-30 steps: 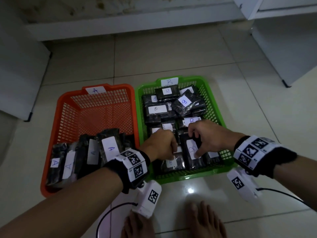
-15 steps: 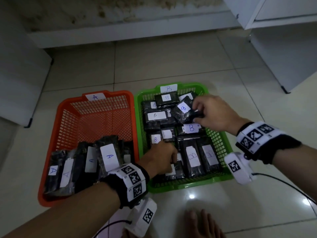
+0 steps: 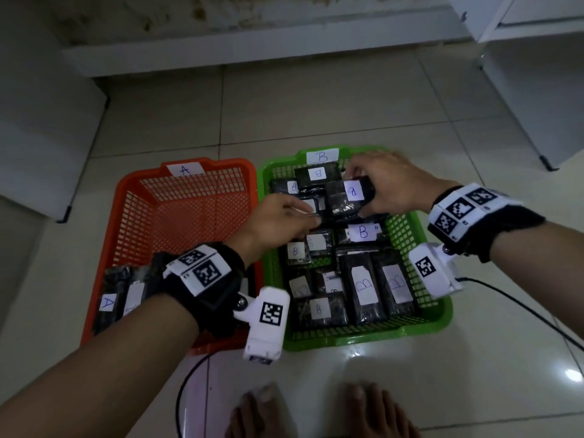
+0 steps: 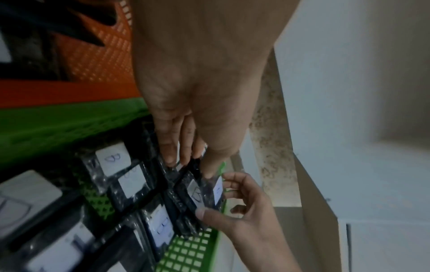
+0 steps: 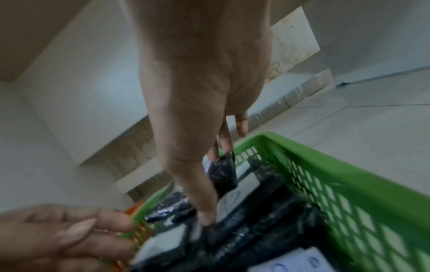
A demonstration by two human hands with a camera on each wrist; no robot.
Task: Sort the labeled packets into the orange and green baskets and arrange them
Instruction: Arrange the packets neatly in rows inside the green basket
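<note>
Our right hand (image 3: 390, 181) pinches a black packet (image 3: 346, 197) labeled B between thumb and fingers, at the far end of the green basket (image 3: 437, 314). Our left hand (image 3: 278, 221), fingers straight and together, presses on neighbouring packets (image 3: 316, 241) beside it there.

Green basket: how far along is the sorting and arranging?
Sorting looks done: the green basket holds only B packets, the orange basket A packets, none on the floor. In hand: the right hand grips a B packet at the back, the left hand reaching beside it. Left: squaring the skewed back packets into rows.
</note>
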